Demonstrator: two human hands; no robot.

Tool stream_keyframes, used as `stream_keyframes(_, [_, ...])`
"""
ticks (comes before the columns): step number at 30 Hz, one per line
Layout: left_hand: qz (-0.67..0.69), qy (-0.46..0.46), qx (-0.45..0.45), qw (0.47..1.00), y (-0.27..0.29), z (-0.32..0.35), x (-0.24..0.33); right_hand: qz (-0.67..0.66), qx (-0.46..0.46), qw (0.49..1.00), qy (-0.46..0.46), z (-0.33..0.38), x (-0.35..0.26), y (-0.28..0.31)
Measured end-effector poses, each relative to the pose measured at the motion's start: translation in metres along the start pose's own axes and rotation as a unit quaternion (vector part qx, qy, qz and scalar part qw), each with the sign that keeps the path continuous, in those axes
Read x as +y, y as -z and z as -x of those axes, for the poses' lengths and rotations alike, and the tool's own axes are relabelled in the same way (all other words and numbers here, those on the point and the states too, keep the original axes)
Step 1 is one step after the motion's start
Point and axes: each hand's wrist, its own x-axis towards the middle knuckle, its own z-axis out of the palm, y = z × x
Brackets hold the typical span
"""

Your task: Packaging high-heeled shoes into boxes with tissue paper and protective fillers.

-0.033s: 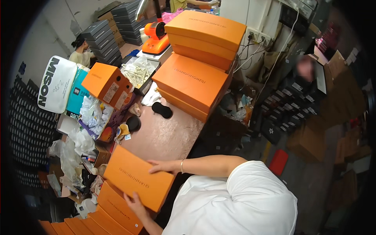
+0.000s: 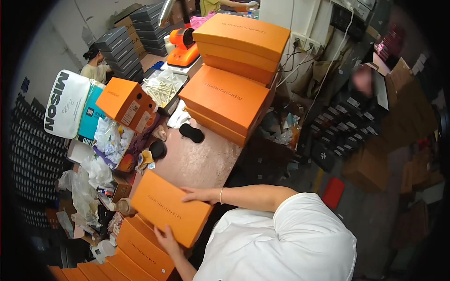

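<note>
An orange shoebox point(image 2: 171, 208) with dark lettering on its lid lies tilted between my two hands at the near end of the table. My right hand point(image 2: 201, 195), with a bracelet at the wrist, grips its right far edge, fingers on the lid. From below, my left hand point(image 2: 167, 241) holds the opposite long edge, fingertips on top. The box's underside is hidden. Just left of my left hand, a row of similar orange shoeboxes point(image 2: 140, 248) stands leaning together.
Stacked orange shoeboxes point(image 2: 222, 98) stand at the table's far right. A black insole-shaped piece point(image 2: 191, 133) and a round black item point(image 2: 158, 149) lie on the pink tabletop point(image 2: 206, 159). Plastic bags point(image 2: 84, 187) clutter the left. Another person point(image 2: 96, 65) sits at the far left.
Both hands and the held shoebox have shifted slightly up and to the right, away from the row of boxes. The grip looks the same. The whole view has moved a little.
</note>
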Motion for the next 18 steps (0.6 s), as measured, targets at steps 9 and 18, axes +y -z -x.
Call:
stream_keyframes(9, [0.199, 0.217, -0.180, 0.939, -0.067, -0.038, 0.012, 0.142, 0.169, 0.968, 0.120, 0.018, -0.033, 0.041])
stream_keyframes(18, [-0.025, -0.130, 0.184, 0.974, 0.052, -0.043, 0.034, 0.638, -0.096, 0.737, 0.201, 0.034, 0.034, -0.035])
